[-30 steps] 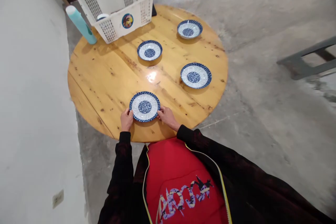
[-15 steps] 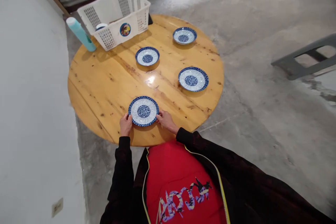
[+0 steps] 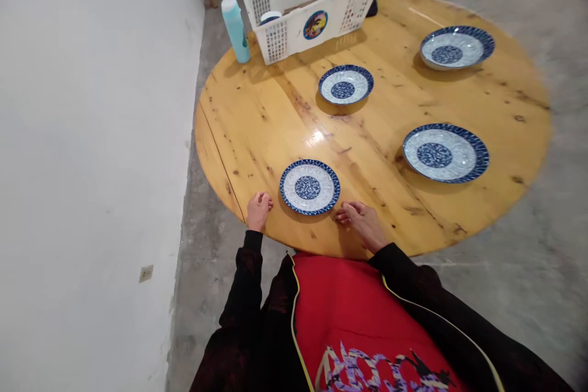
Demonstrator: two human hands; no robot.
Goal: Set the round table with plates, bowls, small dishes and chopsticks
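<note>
A blue-and-white patterned plate (image 3: 309, 187) lies flat on the round wooden table (image 3: 271, 122) near its front edge. To its left, a small gap away, is my left hand (image 3: 260, 211), open with loosely bent fingers and nothing in them. My right hand (image 3: 362, 223) hovers just right of the plate's rim, also open, its fingers half curled and holding nothing. Three more pieces of matching tableware stand on the table: a plate (image 3: 445, 154) to the right, a smaller dish (image 3: 346, 84) beyond the middle, and a deeper dish (image 3: 457, 48) at the far right.
A white plastic basket (image 3: 294, 33) with a few items inside stands at the table's back edge. Left of it is a light-blue bottle (image 3: 236, 30), upright. A dark flat object (image 3: 372, 8) pokes out behind the basket. A white wall (image 3: 101, 104) runs along the left.
Both hands have let go of the front plate and drawn apart to either side of it. My view has shifted left and closer, so the table appears larger and further right.
</note>
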